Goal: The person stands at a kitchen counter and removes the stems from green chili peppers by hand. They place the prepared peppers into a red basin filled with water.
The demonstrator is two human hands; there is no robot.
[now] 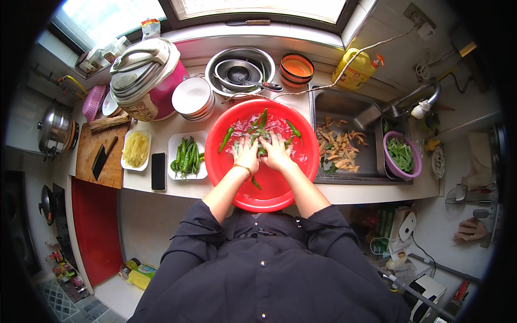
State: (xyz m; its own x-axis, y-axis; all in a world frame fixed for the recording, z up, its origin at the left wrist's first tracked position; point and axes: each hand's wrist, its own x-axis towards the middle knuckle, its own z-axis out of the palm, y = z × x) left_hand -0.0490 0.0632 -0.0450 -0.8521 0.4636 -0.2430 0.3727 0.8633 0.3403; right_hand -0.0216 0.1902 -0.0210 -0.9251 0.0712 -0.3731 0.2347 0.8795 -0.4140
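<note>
A red plastic basin [297, 177] of water stands at the counter's front edge, against my body. Both hands are in it, side by side, over a cluster of green chili peppers [261, 136]. My left hand [245, 155] has its fingers spread at the left of the cluster; a yellow band circles that wrist. At the right, my right hand [277, 152] also has its fingers apart. Splashing water blurs the fingertips. Loose peppers float around them, one green pepper [226, 139] near the left wall and another green pepper [293, 128] at the upper right.
Left of the basin are a white dish [172, 144] of green peppers, a phone [158, 171], pale strips [135, 148] in a dish and a cleaver [99, 162] on a cutting board [87, 147]. Peelings [341, 149] lie in the sink [367, 168]. A cord [343, 72] crosses behind.
</note>
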